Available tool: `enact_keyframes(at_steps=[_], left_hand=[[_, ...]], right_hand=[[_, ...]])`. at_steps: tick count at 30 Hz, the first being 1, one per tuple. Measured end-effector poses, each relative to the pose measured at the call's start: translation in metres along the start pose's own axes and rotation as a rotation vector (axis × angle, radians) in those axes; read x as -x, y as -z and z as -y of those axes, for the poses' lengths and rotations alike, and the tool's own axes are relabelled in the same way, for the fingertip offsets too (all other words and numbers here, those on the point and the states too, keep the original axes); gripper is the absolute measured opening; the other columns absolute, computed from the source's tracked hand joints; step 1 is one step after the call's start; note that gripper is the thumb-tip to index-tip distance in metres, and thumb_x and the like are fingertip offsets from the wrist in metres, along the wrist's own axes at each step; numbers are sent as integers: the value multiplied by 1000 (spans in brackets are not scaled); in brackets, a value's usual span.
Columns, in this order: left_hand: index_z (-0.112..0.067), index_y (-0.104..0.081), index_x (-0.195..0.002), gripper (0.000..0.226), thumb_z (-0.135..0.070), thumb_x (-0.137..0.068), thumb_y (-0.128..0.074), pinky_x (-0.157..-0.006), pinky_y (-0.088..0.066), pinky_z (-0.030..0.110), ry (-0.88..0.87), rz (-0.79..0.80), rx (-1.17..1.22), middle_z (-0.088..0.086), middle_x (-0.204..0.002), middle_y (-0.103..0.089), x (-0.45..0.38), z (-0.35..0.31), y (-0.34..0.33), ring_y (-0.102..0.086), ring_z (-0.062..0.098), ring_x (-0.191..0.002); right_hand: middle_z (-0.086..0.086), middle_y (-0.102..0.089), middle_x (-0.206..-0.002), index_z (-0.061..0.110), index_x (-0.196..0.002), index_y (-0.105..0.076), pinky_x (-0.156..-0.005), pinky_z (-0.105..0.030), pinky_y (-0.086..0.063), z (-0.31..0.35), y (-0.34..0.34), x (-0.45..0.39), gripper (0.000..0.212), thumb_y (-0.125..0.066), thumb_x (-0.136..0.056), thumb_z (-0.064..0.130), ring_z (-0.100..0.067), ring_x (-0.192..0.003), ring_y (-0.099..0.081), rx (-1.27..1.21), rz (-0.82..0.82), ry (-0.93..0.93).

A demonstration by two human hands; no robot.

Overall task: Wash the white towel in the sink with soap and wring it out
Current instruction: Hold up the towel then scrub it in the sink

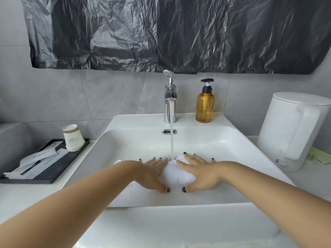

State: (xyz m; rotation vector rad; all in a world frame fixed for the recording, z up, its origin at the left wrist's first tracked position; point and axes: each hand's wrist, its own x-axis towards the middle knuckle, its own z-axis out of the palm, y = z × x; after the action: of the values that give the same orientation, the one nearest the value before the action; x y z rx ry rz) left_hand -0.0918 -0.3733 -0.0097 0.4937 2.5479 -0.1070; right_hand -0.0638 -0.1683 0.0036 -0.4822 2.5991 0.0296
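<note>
Black tray (59, 169): on the worktop at far left, carrying stacked paper cups (73, 138); their print is too small to read.
Left hand (152, 173): fingers straight, pressing the towel's left side.
White towel (176, 173): bunched in the sink (136, 140) under the running tap (170, 97); soaked, likely soft, heavy and slippery; best gripped at both ends for wringing.
Right hand (199, 173): fingers spread flat on the towel.
Amber soap bottle (205, 104): on the sink's back rim, label unreadable.

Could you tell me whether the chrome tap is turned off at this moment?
No, a stream of water runs from the chrome tap onto the bunched white towel.
</note>
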Motion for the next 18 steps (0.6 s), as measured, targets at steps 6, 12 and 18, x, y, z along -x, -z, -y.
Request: enact_keyframes(at_steps=[6,12,18], left_hand=[[-34,12,-157,111,-79,-80,-54,-124,0,48,88,-40,104,-8,-167,12,-9,17,5,12,17,-154],[-21,-38,-144,62,-53,-94,-54,-105,-38,39,59,-292,69,4,-146,-44,-5,12,-1,-45,27,-132],[-16,-56,-109,27,-33,-88,-62,-77,-47,32,47,-539,192,3,-111,-65,8,-3,14,-61,24,-101]], right_hand=[[8,22,-161,40,-153,13,-118,-54,-5,-1,24,-24,72,-37,-101,38,-31,-150,11,87,56,-74],[2,14,-164,37,-155,6,-112,-69,-2,19,19,-41,68,-36,-101,29,-31,-150,11,53,-34,-221],[-4,-18,-160,25,-154,-18,-116,-61,-10,18,16,-21,68,-50,-94,27,-31,-149,-10,-149,-270,-93]])
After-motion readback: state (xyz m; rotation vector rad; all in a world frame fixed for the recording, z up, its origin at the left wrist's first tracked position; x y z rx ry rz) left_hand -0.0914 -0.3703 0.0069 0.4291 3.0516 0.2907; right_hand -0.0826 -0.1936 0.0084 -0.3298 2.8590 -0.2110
